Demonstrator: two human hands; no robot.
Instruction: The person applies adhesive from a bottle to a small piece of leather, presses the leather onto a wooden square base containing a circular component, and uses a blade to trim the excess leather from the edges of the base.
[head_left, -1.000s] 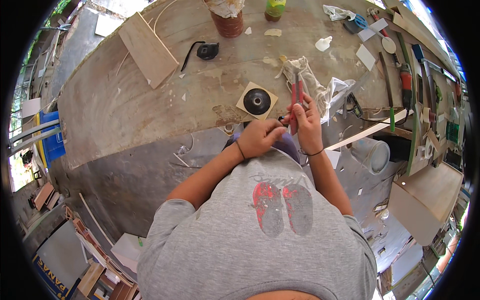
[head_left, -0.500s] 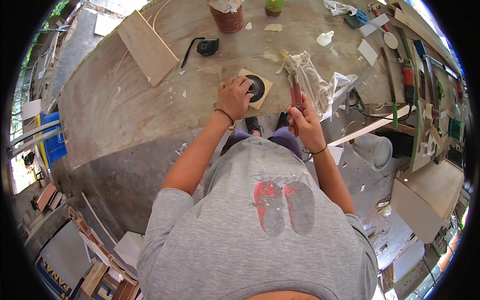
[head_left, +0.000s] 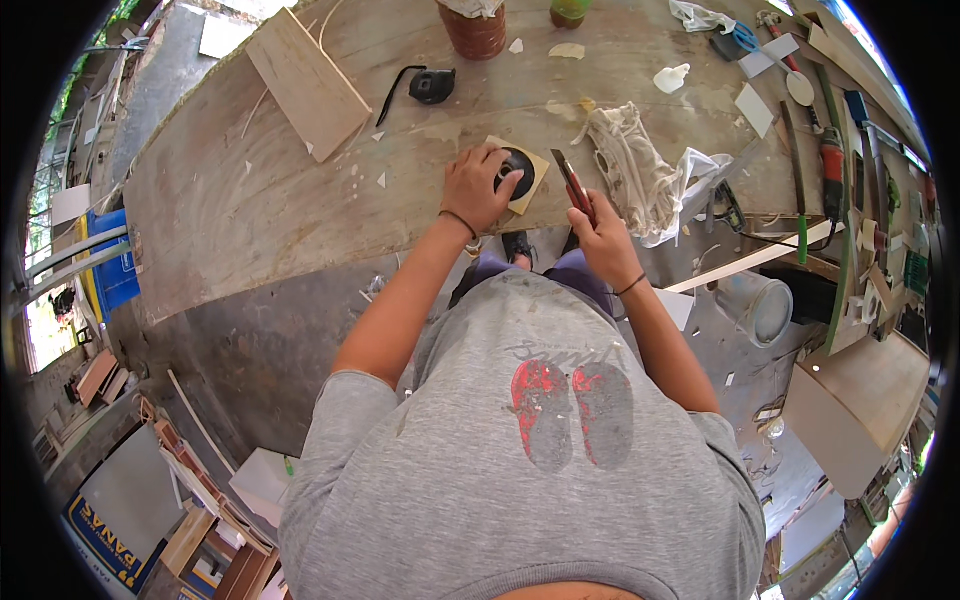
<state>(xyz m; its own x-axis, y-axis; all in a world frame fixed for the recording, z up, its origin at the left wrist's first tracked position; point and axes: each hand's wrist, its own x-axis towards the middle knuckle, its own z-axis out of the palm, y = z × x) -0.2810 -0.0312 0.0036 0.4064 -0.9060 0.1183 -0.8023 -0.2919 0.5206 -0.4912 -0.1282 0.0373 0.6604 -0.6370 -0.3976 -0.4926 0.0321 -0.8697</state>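
Note:
My left hand [head_left: 474, 190] grips a round black disc [head_left: 524, 163] with a hole in its middle, thumb and fingers on its left part. The disc lies flat on a small square of pale wood [head_left: 541, 168] near the workbench's [head_left: 300, 220] front edge. In my right hand [head_left: 603, 238] is a red utility knife [head_left: 578, 190], its blade out and pointing up and left. The blade tip is just right of the wooden square, apart from the disc. Beyond the right hand lies a crumpled off-white cloth [head_left: 635, 165].
A black tape measure [head_left: 432, 86], a wooden board [head_left: 308, 85] and a reddish-brown tub [head_left: 473, 30] are farther back. To the right lie a white plastic bag [head_left: 690, 175], a file with a green handle [head_left: 797, 180] and a red power tool [head_left: 832, 165]. A bucket [head_left: 765, 310] stands below.
The knife has tilted left toward the disc, and my right hand has turned with it. My left thumb has come down across the disc. The whole view has shifted slightly.

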